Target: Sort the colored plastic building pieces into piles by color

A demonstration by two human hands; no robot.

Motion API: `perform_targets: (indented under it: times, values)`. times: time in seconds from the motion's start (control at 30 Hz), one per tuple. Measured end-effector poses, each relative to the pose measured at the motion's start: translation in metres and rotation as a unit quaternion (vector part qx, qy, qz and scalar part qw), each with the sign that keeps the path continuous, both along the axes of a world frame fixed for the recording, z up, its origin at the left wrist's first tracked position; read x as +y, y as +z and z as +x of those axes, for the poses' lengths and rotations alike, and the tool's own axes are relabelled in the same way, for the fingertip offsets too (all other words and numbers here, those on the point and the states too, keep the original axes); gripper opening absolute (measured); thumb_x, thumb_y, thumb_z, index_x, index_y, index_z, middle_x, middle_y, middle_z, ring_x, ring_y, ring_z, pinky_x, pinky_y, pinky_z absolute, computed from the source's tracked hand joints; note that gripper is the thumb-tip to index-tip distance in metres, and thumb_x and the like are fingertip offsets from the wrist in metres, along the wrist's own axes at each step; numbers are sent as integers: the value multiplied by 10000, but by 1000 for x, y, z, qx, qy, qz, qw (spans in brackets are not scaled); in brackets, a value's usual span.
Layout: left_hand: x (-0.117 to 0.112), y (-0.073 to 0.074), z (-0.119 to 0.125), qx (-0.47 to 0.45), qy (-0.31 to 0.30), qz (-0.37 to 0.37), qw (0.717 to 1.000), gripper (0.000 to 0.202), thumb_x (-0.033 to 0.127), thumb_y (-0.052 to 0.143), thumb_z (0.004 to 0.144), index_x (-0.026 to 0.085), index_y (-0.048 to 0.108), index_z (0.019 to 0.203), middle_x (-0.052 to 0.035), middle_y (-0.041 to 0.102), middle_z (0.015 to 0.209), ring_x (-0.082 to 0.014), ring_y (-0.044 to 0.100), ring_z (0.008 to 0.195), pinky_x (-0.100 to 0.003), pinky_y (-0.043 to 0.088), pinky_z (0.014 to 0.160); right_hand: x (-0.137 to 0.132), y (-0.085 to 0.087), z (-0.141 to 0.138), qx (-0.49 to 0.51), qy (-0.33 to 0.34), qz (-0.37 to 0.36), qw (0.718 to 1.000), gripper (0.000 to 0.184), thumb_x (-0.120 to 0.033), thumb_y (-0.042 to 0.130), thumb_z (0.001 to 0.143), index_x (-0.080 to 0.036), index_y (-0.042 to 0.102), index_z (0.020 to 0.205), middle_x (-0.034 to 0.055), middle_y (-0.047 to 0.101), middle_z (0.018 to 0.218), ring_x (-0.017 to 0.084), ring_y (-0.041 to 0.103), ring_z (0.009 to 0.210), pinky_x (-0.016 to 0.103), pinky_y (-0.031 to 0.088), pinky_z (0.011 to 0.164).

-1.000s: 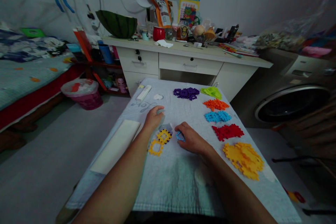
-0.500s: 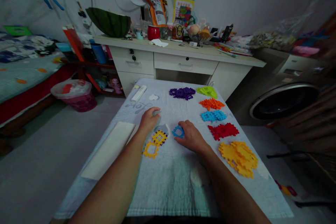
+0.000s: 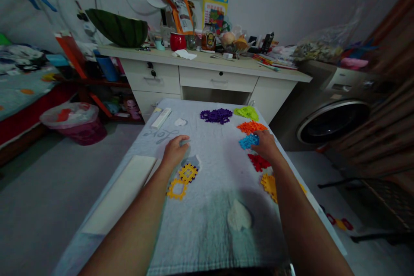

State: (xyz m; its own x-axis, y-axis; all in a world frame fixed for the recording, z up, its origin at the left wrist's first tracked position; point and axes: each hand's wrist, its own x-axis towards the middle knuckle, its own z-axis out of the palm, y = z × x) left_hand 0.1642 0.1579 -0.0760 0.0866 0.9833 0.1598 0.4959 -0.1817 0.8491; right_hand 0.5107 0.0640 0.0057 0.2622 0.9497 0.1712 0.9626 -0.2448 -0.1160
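Note:
My left hand (image 3: 176,150) rests on the cloth at the left of centre, its thumb and index finger apart with nothing between them. Close below it lie two joined square plastic building pieces, a yellow frame (image 3: 177,189) and a yellow piece with purple edges (image 3: 188,173). At the right, my right hand (image 3: 265,144) reaches over the pile of blue building pieces (image 3: 249,141), its fingers and thumb closed about blue plastic there. Which piece it grips is partly hidden. Orange pieces (image 3: 250,127) lie just behind that hand, red pieces (image 3: 258,162) just in front.
Purple pieces (image 3: 216,115) and lime-green pieces (image 3: 246,113) lie at the table's far end. Yellow pieces (image 3: 269,186) sit partly under my right forearm. A long white box (image 3: 121,196) lies along the left side. Beyond stand a white desk (image 3: 220,78) and a washing machine (image 3: 326,112).
My right hand has moved from the table's middle to the blue pile at the right, and the blue ring-shaped piece has left the middle. The view has turned slightly right; my left hand stays put.

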Motion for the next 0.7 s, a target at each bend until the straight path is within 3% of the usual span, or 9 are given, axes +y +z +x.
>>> perform_targets:
  times: [0.13,0.4,0.53,0.7]
  values:
    - [-2,1,-1,5,-4,-3,1000,345,290,568,737,246,700,1053,-59,713,1153,-253,632,1119,-389,449,1036,7,-8,20,-18,-17,-16,1000,454,-187,681,759,-167,636,1210,144,606,1167,273,562,1091,355,431,927]
    - [-1,-1,-1,7,-6,9,1000,326,279,575,728,249,707,1025,-65,724,1122,-263,639,1107,-407,448,1037,5,-17,24,16,-22,74,997,452,-137,628,778,-149,627,1230,170,589,1211,302,551,1136,435,431,982]
    - [-1,0,0,7,-5,4,1000,322,269,581,728,252,707,1024,-63,723,1131,-257,635,1115,-395,449,1033,-5,-10,-7,68,24,96,993,364,-162,590,832,-136,644,1191,158,625,1165,281,568,1114,424,430,1000]
    - [-2,1,0,0,-6,5,1000,320,274,584,729,248,704,1024,-63,721,1140,-253,640,1100,-394,456,1024,-21,-9,-88,169,208,30,963,324,-199,630,857,-143,639,1176,118,672,1095,215,619,987,362,474,930]
